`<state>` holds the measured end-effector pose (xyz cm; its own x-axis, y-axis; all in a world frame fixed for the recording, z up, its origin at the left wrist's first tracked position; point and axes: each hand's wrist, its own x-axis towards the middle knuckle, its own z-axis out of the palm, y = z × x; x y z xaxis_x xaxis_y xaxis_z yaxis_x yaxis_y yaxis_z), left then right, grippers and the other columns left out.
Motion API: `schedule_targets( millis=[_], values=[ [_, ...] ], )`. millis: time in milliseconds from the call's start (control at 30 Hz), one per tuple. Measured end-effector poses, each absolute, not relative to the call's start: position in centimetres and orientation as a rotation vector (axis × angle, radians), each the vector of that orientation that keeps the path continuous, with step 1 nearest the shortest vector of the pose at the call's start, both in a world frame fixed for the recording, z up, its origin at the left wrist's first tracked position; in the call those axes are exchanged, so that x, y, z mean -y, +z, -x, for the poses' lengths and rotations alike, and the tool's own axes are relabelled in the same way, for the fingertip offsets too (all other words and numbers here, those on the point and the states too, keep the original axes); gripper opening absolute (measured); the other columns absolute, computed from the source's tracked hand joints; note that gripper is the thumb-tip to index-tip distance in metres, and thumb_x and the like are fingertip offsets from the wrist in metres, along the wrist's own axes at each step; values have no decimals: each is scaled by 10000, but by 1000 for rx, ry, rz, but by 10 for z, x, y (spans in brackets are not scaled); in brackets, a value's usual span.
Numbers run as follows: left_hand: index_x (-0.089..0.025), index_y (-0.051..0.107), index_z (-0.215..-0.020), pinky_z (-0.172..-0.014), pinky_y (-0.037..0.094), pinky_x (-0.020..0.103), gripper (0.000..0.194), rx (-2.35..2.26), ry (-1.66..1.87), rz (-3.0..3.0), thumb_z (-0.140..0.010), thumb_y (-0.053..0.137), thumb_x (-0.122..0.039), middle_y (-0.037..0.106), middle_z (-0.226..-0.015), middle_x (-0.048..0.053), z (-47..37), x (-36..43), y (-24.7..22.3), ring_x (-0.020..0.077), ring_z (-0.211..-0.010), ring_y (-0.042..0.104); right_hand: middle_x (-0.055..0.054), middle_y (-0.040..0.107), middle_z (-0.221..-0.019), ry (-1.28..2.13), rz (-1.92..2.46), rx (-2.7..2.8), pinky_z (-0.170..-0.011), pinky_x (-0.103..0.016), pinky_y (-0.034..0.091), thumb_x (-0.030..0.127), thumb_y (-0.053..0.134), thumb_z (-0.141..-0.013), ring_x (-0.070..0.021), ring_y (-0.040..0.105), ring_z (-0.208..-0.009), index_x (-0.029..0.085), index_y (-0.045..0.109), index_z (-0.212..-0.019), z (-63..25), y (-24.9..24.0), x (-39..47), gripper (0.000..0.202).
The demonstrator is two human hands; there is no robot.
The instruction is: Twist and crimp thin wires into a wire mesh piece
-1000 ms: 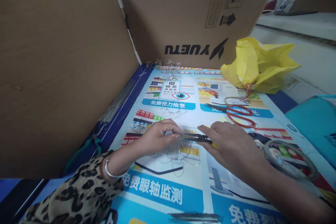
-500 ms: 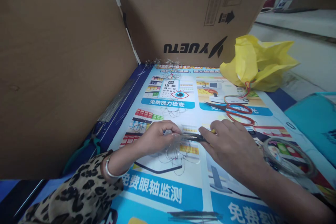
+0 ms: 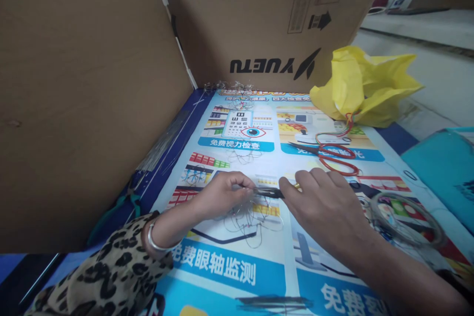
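Observation:
My left hand (image 3: 225,195) pinches a thin wire piece (image 3: 247,217) between thumb and forefinger; its fine loops spread just under the fingers. My right hand (image 3: 326,202) is wrapped round the handles of dark-nosed pliers (image 3: 270,192), a bit of yellow handle showing at the thumb. The tips of the pliers point left and meet the wire at my left fingertips. Whether the jaws are closed on it is too small to tell. Red-handled scissors (image 3: 333,153) lie beyond my right hand.
Cardboard panels (image 3: 274,15) stand at the left and back. A yellow bag (image 3: 365,89) and a turquoise item (image 3: 444,173) lie at right. A wire coil (image 3: 439,237) is beside my right forearm. Straight wires (image 3: 274,302), teal-handled pliers (image 3: 129,200) and wire shapes (image 3: 240,90) rest on the printed sheet and table.
The pliers and my right hand have shifted very slightly left, and the pliers' angle has changed a little. My left hand keeps its pinch on the wire.

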<state>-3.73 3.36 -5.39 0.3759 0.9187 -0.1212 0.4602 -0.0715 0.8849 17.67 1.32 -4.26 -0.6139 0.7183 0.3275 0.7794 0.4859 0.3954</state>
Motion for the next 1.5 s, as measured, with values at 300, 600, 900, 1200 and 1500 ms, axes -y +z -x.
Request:
schedule_targets(
  millis=[300,600,900,1200,1500],
  values=[
    [-136,596,-767,-503,328,192,148,-1212,526,-1513,-746,536,-269,509,-610,-29,37,-34,-56,60,-513,400,-41,526,-674,-839,1245,2589,-613,-332,189,134,518,-779,-187,401,-668,205,613,-834,-175,-46,-16,130],
    [-138,582,-754,-485,292,192,135,-1214,517,-1484,-747,529,-262,470,-593,-38,36,-35,-63,61,-504,372,-37,496,-644,-794,1290,2586,-585,-335,141,110,507,-765,-191,379,-636,210,553,-717,-172,-52,-18,120],
    [-146,583,-719,-510,309,194,112,-1232,519,-1567,-746,514,-231,494,-589,-43,36,-38,-68,65,-520,392,-39,507,-638,-707,1308,2598,-573,-328,113,120,533,-754,-192,376,-623,216,554,-702,-172,-63,-24,111],
    [-148,567,-707,-505,309,193,119,-1240,472,-1641,-752,491,-227,483,-594,-40,35,-40,-68,72,-525,393,-43,514,-651,-670,1338,2608,-572,-328,107,130,535,-764,-192,384,-629,216,562,-714,-171,-66,-25,103],
    [-153,567,-714,-503,295,194,142,-1234,443,-1668,-763,477,-251,475,-597,-34,35,-42,-67,76,-535,379,-48,515,-675,-681,1327,2652,-580,-327,120,122,534,-759,-204,392,-652,216,560,-709,-171,-59,-26,110]
  ],
)
